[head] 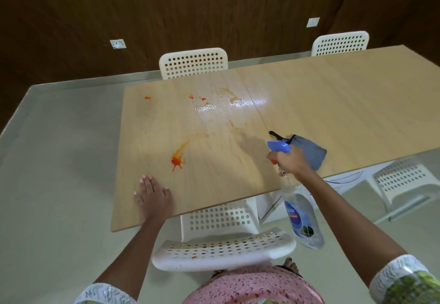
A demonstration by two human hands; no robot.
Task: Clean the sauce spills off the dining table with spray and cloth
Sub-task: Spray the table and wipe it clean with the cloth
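Only text I can spot is on the spray bottle (303, 220) label, white letters on blue, too blurry to read tbh. Nothing else w/ writing.

This looks like a plain dining room in a home. A long light-wood dining table (309, 103) stands on a pale smooth floor (54, 184), with white perforated plastic chairs drawn up to it: two on the far side (192, 63) (340, 42), one at the near edge (223, 246) and another at the right (402, 182). Behind runs a dark brown wood-grain wall (166, 13) carrying two white wall sockets (117, 43) (312, 22). Orange-red sauce splatters (177, 160) mark the tabletop.
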